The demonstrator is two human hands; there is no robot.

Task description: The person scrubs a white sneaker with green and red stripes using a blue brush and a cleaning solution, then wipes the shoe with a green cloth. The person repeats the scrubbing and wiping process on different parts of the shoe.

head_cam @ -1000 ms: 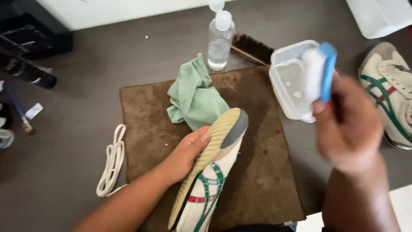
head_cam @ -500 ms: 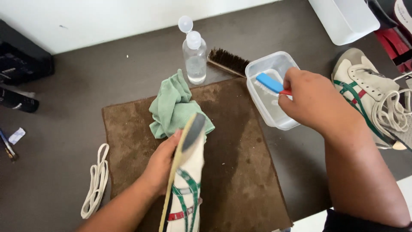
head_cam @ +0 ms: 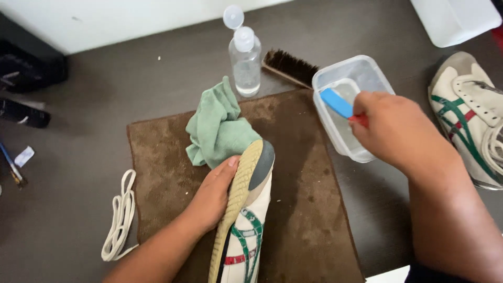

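Two hands busy: left hand (head_cam: pixel 212 199) clamped on a cream sneaker (head_cam: pixel 243 225) tipped on its side over the brown mat (head_cam: pixel 157 157), ribbed tan sole up; right hand (head_cam: pixel 395 131) closed on a blue brush (head_cam: pixel 337 102) dipped into the clear plastic tub (head_cam: pixel 367 71); scrubbing seemingly unfinished; crumpled green cloth (head_cam: pixel 217 126) just beside; laces (head_cam: pixel 120 215) lying apart.
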